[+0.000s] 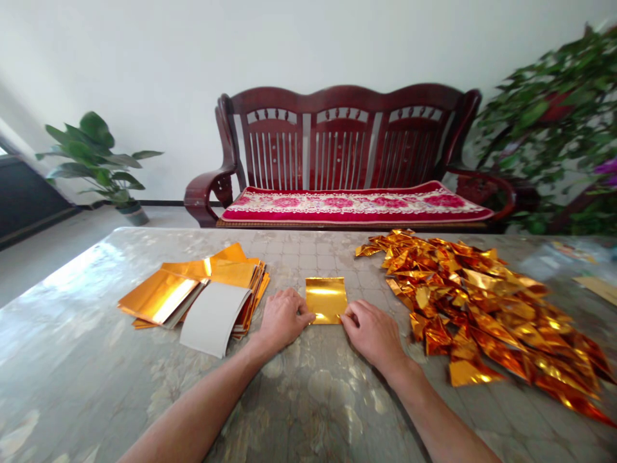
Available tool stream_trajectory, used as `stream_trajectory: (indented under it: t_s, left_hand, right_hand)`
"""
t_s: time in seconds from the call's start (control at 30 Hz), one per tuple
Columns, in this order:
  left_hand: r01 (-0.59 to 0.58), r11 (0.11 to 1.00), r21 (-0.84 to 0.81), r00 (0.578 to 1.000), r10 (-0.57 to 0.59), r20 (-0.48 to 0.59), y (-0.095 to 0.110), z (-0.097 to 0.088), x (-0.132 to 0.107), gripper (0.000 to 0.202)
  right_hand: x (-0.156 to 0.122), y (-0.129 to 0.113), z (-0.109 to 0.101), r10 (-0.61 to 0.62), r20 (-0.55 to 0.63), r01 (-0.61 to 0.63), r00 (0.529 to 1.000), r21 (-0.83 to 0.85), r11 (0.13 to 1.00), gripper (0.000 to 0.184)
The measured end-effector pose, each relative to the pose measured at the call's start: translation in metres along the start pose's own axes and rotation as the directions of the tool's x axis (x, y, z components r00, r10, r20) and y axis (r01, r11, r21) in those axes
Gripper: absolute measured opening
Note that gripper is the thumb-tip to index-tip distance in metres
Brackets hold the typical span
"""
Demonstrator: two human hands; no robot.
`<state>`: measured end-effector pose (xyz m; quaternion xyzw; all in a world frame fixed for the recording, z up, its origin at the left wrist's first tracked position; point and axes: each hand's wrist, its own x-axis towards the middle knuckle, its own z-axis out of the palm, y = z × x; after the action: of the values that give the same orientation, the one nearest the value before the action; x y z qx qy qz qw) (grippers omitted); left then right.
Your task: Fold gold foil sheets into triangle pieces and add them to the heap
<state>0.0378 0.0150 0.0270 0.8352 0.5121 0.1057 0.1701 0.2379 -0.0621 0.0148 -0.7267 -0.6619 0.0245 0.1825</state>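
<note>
A small sheet of gold foil paper (326, 299) lies on the table in front of me, its far and near edges curling up. My left hand (285, 317) pinches its near left corner between thumb and fingers. At the near right corner, my right hand (371, 328) has its fingers closed on the same sheet. Left of my left hand is a loose stack of gold foil sheets (180, 289), with some grey-white backs (214, 318) facing up. A heap of folded gold foil pieces (486, 308) spreads out to the right of my right hand.
The table (120, 399) has a glossy patterned cover. Clear plastic packaging (563, 257) lies at its right end. Beyond the far edge stands a dark red wooden bench (342, 141) with a floral cushion (357, 204). Potted plants (99, 161) flank it.
</note>
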Motion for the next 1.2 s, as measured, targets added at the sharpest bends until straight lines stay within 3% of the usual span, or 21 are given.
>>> stream_trajectory:
  t_s: [0.63, 0.77, 0.87, 1.0, 1.1, 1.2]
  left_hand:
    - [-0.032, 0.994, 0.103, 0.999, 0.034, -0.011, 0.005, 0.002, -0.004, 0.014]
    - [-0.140, 0.986, 0.088, 0.988, 0.146, -0.059, 0.009, 0.003, -0.010, 0.022]
    - [-0.275, 0.952, 0.132, 0.958, 0.282, -0.041, 0.014, 0.006, -0.014, 0.023]
    - [-0.430, 0.872, 0.233, 0.901, 0.430, 0.054, 0.021, 0.014, -0.022, 0.015]
    - [-0.456, 0.837, 0.304, 0.889, 0.445, 0.107, 0.025, 0.018, -0.029, 0.013]
    - [-0.458, 0.810, 0.366, 0.887, 0.446, 0.122, 0.028, 0.019, -0.036, 0.016]
  right_hand:
    - [0.001, 0.001, 0.003, 0.001, 0.002, -0.001, 1.000, -0.026, 1.000, 0.015]
    - [0.000, 0.001, 0.004, -0.005, -0.015, 0.005, 1.000, -0.009, 1.000, 0.003]
    - [-0.002, -0.001, 0.004, -0.093, -0.062, 0.091, 0.994, -0.034, 0.995, 0.016]
    - [-0.007, -0.006, 0.005, -0.275, -0.085, 0.265, 0.958, -0.113, 0.958, 0.009]
    - [-0.011, -0.009, 0.006, -0.402, -0.067, 0.394, 0.913, -0.109, 0.913, 0.010]
    - [-0.015, -0.008, 0.007, -0.450, -0.056, 0.445, 0.891, -0.090, 0.891, 0.013]
